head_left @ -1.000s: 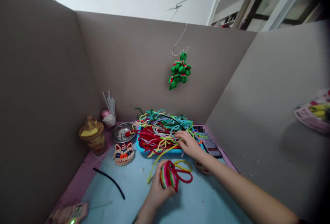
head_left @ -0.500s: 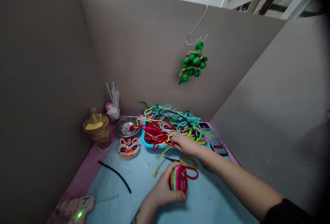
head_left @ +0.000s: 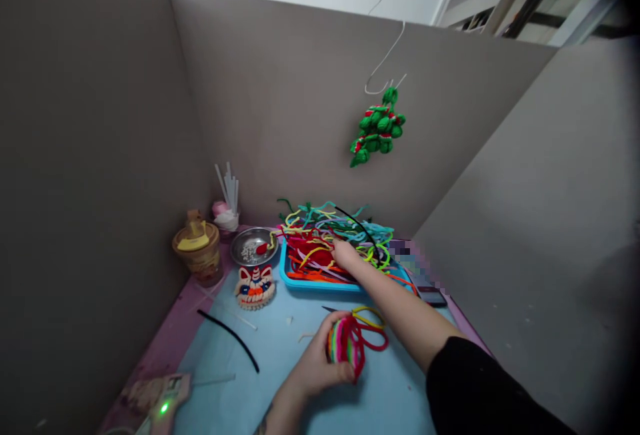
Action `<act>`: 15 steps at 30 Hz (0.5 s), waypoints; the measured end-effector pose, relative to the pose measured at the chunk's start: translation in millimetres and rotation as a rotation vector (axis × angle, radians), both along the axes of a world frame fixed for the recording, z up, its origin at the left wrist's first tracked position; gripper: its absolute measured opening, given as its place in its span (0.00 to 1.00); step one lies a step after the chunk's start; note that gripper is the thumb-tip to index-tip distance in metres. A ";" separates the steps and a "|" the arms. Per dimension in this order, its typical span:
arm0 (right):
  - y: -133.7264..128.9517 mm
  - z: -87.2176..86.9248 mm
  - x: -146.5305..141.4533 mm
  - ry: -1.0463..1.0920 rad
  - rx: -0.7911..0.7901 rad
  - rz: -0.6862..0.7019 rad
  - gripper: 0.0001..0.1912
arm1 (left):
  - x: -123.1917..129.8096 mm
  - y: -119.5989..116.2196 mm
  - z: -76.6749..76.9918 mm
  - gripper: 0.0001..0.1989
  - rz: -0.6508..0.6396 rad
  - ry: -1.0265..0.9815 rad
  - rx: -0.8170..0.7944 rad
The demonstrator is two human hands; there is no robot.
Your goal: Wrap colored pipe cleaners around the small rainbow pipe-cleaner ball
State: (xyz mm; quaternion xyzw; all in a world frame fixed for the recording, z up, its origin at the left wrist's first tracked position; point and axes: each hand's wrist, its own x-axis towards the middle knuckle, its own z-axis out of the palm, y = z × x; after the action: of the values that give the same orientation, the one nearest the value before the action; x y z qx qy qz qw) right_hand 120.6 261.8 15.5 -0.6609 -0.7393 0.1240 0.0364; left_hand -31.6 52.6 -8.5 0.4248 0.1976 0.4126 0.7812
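My left hand [head_left: 320, 361] is wrapped round a striped rainbow bundle of cords [head_left: 343, 345] with red loops on its right side, low over the blue mat. Farther forward, my right hand [head_left: 347, 256] reaches into the colourful cords [head_left: 315, 258] heaped in a blue tray [head_left: 320, 285]; its fingers are hidden among the strands. Scissors with yellow handles [head_left: 369, 317] lie just behind the bundle. A beige lion-face piece [head_left: 255, 288] rests left of the tray, beside a metal dish [head_left: 254, 246] holding small white bits and a red piece.
A lidded cup [head_left: 199, 251] and a holder with white sticks [head_left: 228, 211] stand at the back left. A black cord [head_left: 230, 338] and a glue gun [head_left: 170, 398] lie at the left. A phone [head_left: 430, 295] sits right of the tray; a green ornament [head_left: 377, 129] hangs above.
My right hand has moved farther back and deeper into the cords. The yellow-green strand that hung over the tray's front edge no longer lies there. My left hand keeps its hold.
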 end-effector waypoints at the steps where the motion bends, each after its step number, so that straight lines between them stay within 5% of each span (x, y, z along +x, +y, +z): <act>1: -3.8 -0.3 0.2 0.010 -0.004 0.041 0.12 | -0.4 -0.1 -0.5 0.48 0.014 -0.013 -0.007; 7: -50.9 9.3 17.6 0.059 -0.010 0.252 0.17 | 0.3 1.6 -3.1 0.52 0.105 -0.165 -0.207; 11: -71.4 33.2 22.2 0.118 0.070 0.288 0.25 | -2.1 4.4 -0.4 0.50 0.092 -0.253 -0.359; 15: -69.6 61.9 -0.7 0.247 0.233 0.261 0.19 | -6.3 6.3 1.6 0.43 0.113 -0.271 -0.394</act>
State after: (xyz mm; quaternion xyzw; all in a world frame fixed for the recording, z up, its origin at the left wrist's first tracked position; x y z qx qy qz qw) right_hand 119.9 192.2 77.4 -0.5306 -0.8179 0.1213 0.1864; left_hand -37.8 58.9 -7.0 0.1933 0.1913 0.4624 0.8440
